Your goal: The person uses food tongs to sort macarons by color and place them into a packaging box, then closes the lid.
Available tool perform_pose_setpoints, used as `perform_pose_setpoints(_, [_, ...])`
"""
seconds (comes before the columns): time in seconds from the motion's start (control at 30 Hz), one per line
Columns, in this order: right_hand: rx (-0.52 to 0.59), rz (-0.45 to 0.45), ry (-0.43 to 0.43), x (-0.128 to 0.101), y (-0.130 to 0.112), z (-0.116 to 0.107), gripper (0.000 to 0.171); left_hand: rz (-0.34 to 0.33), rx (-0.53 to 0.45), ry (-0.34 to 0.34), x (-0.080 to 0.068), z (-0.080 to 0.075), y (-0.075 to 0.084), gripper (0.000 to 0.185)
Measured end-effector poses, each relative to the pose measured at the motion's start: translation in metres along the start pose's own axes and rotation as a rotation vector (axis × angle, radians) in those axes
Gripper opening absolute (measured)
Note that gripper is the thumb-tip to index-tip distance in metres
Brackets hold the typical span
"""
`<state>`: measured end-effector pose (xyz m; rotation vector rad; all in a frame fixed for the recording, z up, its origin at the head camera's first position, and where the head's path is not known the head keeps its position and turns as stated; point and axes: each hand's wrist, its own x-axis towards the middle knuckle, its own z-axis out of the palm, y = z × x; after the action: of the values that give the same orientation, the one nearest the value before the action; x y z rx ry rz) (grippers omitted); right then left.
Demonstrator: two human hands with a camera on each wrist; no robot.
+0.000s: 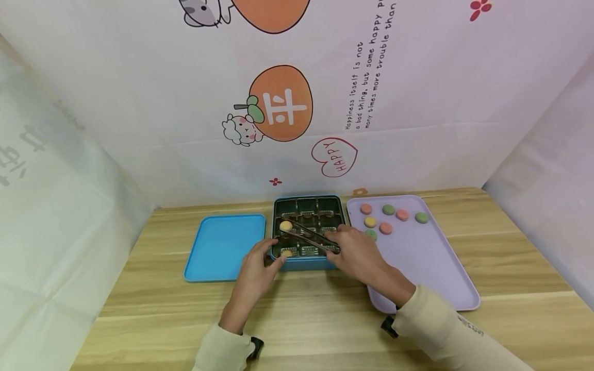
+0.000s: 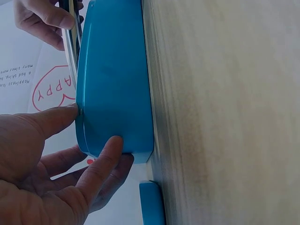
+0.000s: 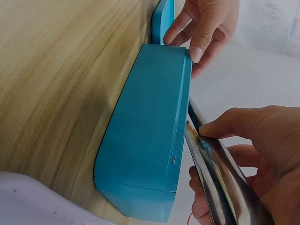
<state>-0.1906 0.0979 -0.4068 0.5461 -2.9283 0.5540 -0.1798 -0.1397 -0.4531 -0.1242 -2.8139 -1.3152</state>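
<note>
Left hand (image 1: 256,268): yours, gripping the box (image 1: 307,265) at a corner.
Right hand (image 1: 359,253): yours, pinching the tongs (image 1: 308,240).
Near cookie (image 1: 287,253): yellow, seemingly done, front left cell (image 1: 290,242).
Second cookie (image 1: 285,226): yellow, one row back, at the tongs' ends; release unclear.
Tray (image 1: 417,268): just beside the box; seven cookies (image 1: 385,228) visible, likely left.
Back cells (image 1: 307,206): open room; mind the rim (image 1: 306,197).

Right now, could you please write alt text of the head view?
The right hand holds metal tongs over a divided blue box, a yellow cookie at their tips; the left hand holds the box's near left corner. A blue lid lies left, a purple tray with cookies right.
</note>
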Motion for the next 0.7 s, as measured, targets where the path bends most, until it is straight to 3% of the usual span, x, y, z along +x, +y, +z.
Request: perform_pose_setpoints(0.7, [-0.006, -0.005, 0.02, -0.0044, 0.002, -0.0007, 0.041, 0.01, 0.007, 0.01, -0.0006, 0.0014, -0.0004, 0.047])
